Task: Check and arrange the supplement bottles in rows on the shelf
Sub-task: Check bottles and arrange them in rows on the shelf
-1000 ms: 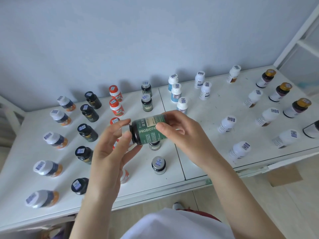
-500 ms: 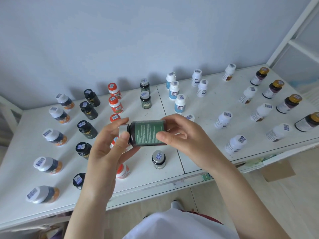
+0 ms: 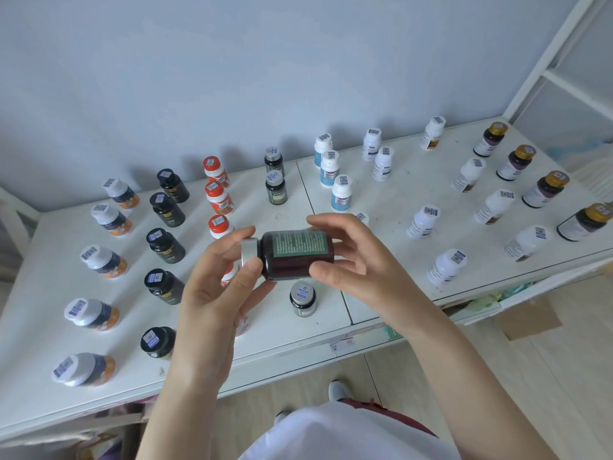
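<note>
I hold a dark probiotic bottle [image 3: 295, 254] with a green label and silver cap on its side above the white shelf [image 3: 398, 287]. My left hand [image 3: 215, 293] pinches the cap end. My right hand [image 3: 351, 257] grips the base end. The label's small-print side faces me. Two matching green-label bottles [image 3: 276, 187] stand at the back and one more [image 3: 302, 298] stands just below my hands. Rows of other bottles stand upright across the shelf.
Left rows: white-capped orange bottles [image 3: 102, 260], black bottles [image 3: 166, 245], red-capped bottles [image 3: 219, 197]. Right rows: blue-label bottles [image 3: 340, 194], white bottles [image 3: 423, 222], gold-capped bottles [image 3: 544, 189]. A wall stands behind and a white frame [image 3: 544, 61] rises at the right. A cardboard box [image 3: 527, 320] lies below the shelf edge.
The bottle has turned in my hands: the front with the word PROBIOTIC rolled away and the small-print side and bare dark glass now face me. Both hands kept their hold.
</note>
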